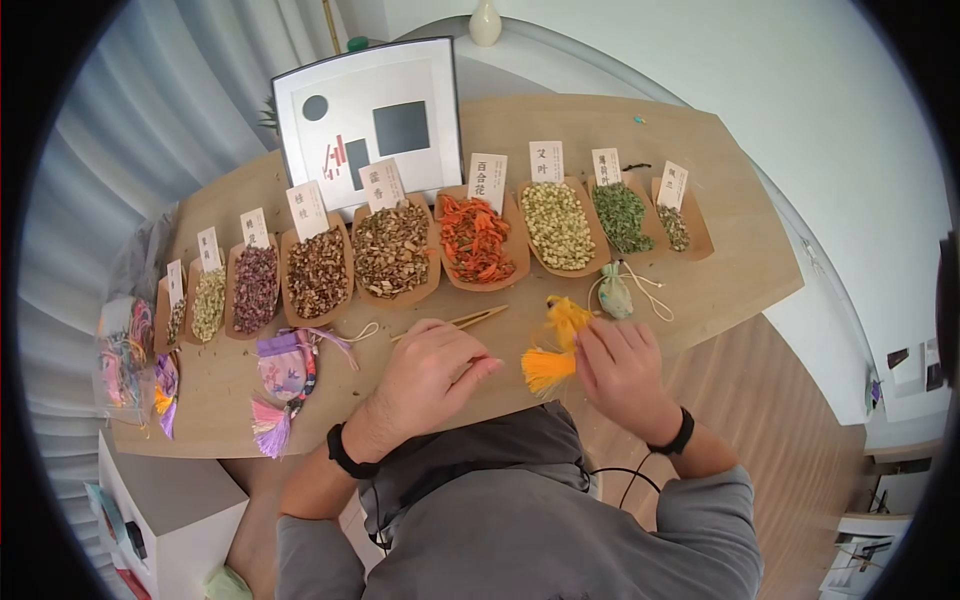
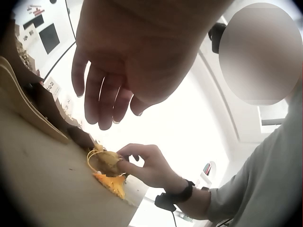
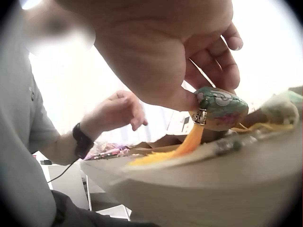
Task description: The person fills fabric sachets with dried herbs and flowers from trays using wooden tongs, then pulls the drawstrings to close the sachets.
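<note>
My right hand (image 1: pixel 625 372) pinches a small yellow drawstring sachet (image 1: pixel 568 316) between thumb and fingers, low over the front of the table. A yellow-orange tassel (image 3: pixel 182 145) hangs from it under a silver-coloured bead, and the right wrist view shows green and pink patterning on the pouch. My left hand (image 1: pixel 432 368) hovers to the left of the sachet, holding nothing, with its fingers loosely extended (image 2: pixel 106 101). Just beyond that hand lie bamboo tongs (image 1: pixel 478 318). A pale green sachet (image 1: pixel 615 294) with cream cords sits past my right hand.
A curved row of paper trays of dried herbs, such as orange petals (image 1: pixel 478 238) and green leaves (image 1: pixel 624 216), spans the table (image 1: pixel 700 300), with label cards. A framed picture (image 1: pixel 370 110) stands behind. To the left are a purple sachet (image 1: pixel 284 368) and a clear bag (image 1: pixel 125 350).
</note>
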The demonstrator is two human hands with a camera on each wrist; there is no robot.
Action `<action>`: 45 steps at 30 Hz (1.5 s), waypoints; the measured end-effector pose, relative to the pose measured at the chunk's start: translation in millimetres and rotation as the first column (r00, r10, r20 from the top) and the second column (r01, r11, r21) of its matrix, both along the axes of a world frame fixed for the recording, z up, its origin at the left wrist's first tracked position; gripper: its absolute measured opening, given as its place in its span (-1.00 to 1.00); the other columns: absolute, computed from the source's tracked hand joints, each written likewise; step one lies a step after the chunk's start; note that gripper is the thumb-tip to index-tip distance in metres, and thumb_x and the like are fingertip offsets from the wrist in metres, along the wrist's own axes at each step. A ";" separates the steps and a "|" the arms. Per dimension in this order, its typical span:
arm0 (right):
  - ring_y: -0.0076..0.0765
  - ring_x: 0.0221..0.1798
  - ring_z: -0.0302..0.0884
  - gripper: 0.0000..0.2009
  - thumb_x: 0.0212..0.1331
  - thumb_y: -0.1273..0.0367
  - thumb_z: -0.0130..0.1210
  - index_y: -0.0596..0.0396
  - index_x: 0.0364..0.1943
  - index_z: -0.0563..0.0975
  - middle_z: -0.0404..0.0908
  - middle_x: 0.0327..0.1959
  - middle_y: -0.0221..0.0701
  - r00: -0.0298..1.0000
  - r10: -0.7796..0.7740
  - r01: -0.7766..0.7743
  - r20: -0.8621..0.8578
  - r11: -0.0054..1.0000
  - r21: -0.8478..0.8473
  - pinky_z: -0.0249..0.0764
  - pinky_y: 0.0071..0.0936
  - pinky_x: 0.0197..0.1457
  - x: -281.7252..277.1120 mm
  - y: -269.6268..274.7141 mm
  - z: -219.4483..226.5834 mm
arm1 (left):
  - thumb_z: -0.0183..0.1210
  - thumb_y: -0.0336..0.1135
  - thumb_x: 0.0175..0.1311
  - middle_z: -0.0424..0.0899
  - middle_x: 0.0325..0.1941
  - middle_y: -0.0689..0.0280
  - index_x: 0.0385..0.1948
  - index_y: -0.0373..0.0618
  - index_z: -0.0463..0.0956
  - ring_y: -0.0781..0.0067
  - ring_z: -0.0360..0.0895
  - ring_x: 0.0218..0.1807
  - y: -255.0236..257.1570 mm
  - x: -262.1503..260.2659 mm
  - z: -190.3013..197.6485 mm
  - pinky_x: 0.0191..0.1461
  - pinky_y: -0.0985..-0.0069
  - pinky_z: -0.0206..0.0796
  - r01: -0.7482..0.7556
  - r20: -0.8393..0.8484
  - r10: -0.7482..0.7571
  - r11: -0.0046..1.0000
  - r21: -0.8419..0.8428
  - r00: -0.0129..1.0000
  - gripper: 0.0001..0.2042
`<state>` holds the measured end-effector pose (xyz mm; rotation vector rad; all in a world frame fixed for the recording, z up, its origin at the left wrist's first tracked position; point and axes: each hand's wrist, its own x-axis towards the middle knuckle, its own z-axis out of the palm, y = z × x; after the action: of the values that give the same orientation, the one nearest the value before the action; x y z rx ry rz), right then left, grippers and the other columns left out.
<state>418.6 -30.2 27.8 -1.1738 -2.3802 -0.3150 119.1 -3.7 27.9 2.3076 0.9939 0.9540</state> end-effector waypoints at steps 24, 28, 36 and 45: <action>-0.17 -0.10 0.52 -0.57 0.27 0.42 0.15 0.15 0.25 0.62 0.49 -0.21 -0.37 0.736 0.641 -0.676 -0.217 0.709 -0.201 0.35 -0.20 0.04 -197.0 68.2 68.9 | 0.36 -0.66 0.30 0.82 -0.08 0.07 -0.08 -0.32 0.69 0.12 0.82 0.01 -70.3 -107.9 -4.3 0.03 0.30 0.64 -0.488 0.193 0.534 0.839 -0.239 0.823 -0.81; -0.17 -0.06 0.57 -0.55 0.22 0.49 0.25 0.17 0.25 0.64 0.52 -0.22 -0.36 0.746 0.627 -0.666 -0.225 0.704 -0.245 0.41 -0.22 0.07 -205.0 65.1 63.0 | 0.35 -0.68 0.26 0.79 0.03 0.03 -0.03 -0.31 0.71 0.05 0.79 0.05 -65.0 -115.8 -8.6 0.10 0.30 0.61 -0.447 0.265 0.463 0.886 -0.121 0.846 -0.74; -0.22 -0.07 0.61 -0.44 0.22 0.45 0.23 0.19 0.36 0.54 0.59 -0.18 -0.36 0.765 0.601 -0.642 -0.233 0.744 -0.186 0.39 -0.28 0.07 -197.6 57.8 45.3 | 0.41 -0.55 0.39 0.78 0.06 0.12 -0.06 -0.30 0.74 0.23 0.75 0.03 -60.2 -106.7 -19.4 0.18 0.38 0.56 -0.403 0.287 0.454 0.888 -0.222 0.843 -0.85; -0.16 -0.05 0.65 -0.28 0.14 0.52 0.27 0.18 0.49 0.41 0.61 -0.17 -0.35 0.663 0.630 -0.728 -0.405 0.668 -0.153 0.47 -0.19 0.09 -187.0 66.6 59.7 | 0.42 -0.31 0.55 0.62 0.04 0.27 0.14 -0.11 0.25 0.50 0.61 0.07 -69.0 -97.7 -46.1 0.20 0.50 0.48 -0.429 0.588 0.402 0.897 -0.101 0.702 -0.56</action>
<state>231.6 36.3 87.5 -0.2907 -2.4110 0.4869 21.4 -72.8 -18.1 1.6190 1.2214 1.7658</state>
